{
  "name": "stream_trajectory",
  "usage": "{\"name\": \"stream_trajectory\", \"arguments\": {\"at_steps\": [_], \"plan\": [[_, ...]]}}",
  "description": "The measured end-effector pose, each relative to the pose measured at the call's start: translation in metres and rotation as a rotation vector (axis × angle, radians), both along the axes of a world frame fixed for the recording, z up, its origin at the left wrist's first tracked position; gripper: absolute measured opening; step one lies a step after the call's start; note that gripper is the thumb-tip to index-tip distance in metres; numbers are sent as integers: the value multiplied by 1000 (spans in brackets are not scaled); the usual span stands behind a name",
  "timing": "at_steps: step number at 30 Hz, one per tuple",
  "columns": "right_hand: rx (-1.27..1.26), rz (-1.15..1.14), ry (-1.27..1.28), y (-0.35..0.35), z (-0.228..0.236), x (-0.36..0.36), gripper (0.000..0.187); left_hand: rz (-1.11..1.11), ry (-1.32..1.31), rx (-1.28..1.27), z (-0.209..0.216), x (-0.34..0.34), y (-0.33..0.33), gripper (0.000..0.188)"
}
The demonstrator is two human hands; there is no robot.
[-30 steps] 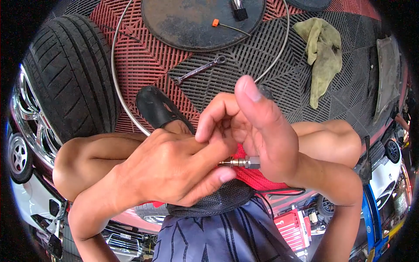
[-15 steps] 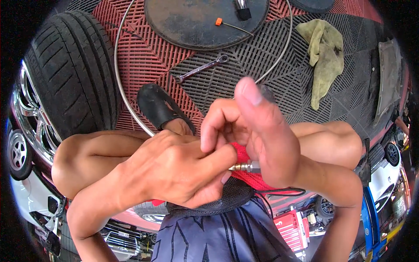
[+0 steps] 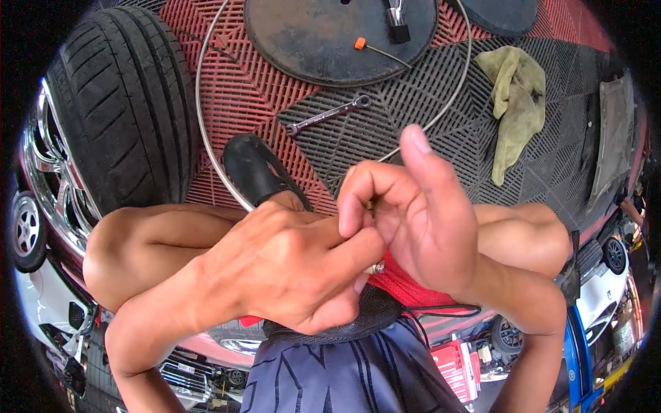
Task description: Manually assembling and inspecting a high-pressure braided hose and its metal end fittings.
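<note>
My left hand [image 3: 289, 265] is closed, its fingers pinched round a small metal fitting [image 3: 377, 268]. Only the fitting's silvery end shows past the fingertips; the rest is hidden. Touching it, my right hand [image 3: 420, 213] has its thumb raised and its fingers curled in. A tiny brass-coloured piece [image 3: 370, 205] shows among those curled fingers, mostly covered. A thin grey hose [image 3: 201, 103] loops over the floor, one side passing behind my left hand, the other behind my right. Red cloth [image 3: 410, 286] and black mesh [image 3: 344, 323] lie in my lap under the hands.
A combination wrench [image 3: 329, 115] lies on the red and grey grated floor tiles. Beyond it, a dark round disc [image 3: 310, 48] carries an orange-ended thin tool [image 3: 382, 54]. A stained yellow-green cloth [image 3: 513, 103] lies right. A car tyre [image 3: 124, 110] stands left, beside my black shoe [image 3: 255, 168].
The steel nut seen beside my right palm no longer shows there. My right hand has shifted slightly right, and a brass-coloured piece now shows in its fingers. The view has shifted slightly.
</note>
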State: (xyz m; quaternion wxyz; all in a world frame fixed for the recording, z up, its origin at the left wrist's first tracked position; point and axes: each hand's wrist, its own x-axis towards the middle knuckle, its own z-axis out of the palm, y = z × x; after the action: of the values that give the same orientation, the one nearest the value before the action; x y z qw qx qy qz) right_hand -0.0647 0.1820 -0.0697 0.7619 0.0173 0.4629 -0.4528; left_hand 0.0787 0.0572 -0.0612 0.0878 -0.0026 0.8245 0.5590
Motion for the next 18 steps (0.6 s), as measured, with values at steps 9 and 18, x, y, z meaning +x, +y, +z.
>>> {"name": "stream_trajectory", "arguments": {"at_steps": [9, 18], "plan": [[-77, -188, 91, 7, -10, -16, 44, 132, 99, 106, 5, -7, -23, 24], [-213, -231, 84, 2, 6, -29, 49, 275, 125, 73, 17, -18, -24, 19]]}}
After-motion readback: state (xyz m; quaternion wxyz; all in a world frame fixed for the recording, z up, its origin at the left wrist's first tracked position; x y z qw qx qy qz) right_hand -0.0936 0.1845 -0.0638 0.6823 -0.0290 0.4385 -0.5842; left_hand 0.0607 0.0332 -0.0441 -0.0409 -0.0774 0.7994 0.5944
